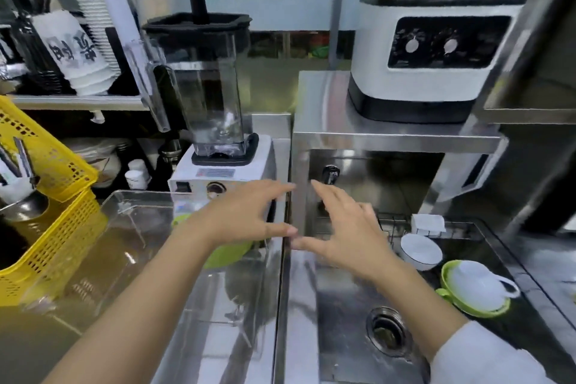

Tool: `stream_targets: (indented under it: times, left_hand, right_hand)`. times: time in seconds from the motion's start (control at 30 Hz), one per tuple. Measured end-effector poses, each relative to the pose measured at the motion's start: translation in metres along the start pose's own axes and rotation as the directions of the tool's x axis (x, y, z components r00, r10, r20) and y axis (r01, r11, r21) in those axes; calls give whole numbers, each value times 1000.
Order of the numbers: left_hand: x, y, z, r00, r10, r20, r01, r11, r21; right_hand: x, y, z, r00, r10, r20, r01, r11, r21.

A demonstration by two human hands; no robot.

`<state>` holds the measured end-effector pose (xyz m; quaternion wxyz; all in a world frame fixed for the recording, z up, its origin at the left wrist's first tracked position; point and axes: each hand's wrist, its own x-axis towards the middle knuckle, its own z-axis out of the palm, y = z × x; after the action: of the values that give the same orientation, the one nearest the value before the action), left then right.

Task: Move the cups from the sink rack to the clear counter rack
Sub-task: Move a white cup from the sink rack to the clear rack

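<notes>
— Where are the cups?
— Right of the sink, on the wire rack: a white cup lying in a green cup, a white bowl just behind them.
— And the hands?
— Left hand and right hand are both above the sink's left edge, fingers spread, holding nothing.
— The clear rack?
— Left of the sink, something green inside.

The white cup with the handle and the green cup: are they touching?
Touching. The head view shows the white cup lying nested inside the green cup.
</notes>
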<state>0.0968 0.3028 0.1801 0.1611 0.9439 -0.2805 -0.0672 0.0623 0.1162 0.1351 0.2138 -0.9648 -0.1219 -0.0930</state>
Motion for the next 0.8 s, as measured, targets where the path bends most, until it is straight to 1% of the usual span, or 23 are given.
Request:
stream_targets:
  times: [0.13,0.23,0.33,0.43,0.53,0.63,0.7,0.8]
  left_hand:
    - [41,51,30,984,167,62,-168,986,4]
    - [71,92,57,968,228,108,-225,974,-40]
    - [101,125,89,962,237,138,-219,967,-132]
    - [129,155,123,955,241,174,-211,962,-175]
    - [153,179,162,945,239,225,-194,959,-205]
    - [173,189,204,938,188,290,-147,976,-158]
    - [181,194,228,932,164,322,-130,984,-126]
    - [185,205,253,930,163,329,-131,985,-116]
  right_hand:
    - [-30,58,-19,992,116,-46,-117,993,-28]
    - [-55,106,-31,972,227,-62,-228,974,3]
    - [-81,153,-42,939,336,-76,-337,942,11]
    - [-103,197,-46,899,433,-68,-434,901,-5]
    - [-122,237,-44,869,495,-29,-496,867,-43]
    - [-135,268,-37,855,517,48,-510,854,-99]
    - [-140,284,-31,852,512,109,-503,858,-103]
    - [-143,299,-23,851,494,180,-481,869,-112]
